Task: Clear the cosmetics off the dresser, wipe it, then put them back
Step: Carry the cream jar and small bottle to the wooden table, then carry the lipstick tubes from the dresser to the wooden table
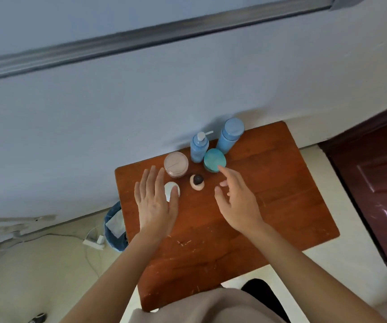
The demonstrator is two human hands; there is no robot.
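- As both hands reached over the wooden bench (269,194), six cosmetics stood clustered at its far edge.
- Left hand (156,203), fingers spread, empty, partly covered the white jar (169,187).
- Right hand (236,201), loosely open, nearly touched the teal jar (214,159).

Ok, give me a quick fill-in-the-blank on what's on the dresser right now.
1. The pump bottle and the capped bottle are both ____ in colour.
2. The left hand partly covers a small ____ jar.
3. The right hand reaches toward the ____ jar.

Missing words: blue; white; teal
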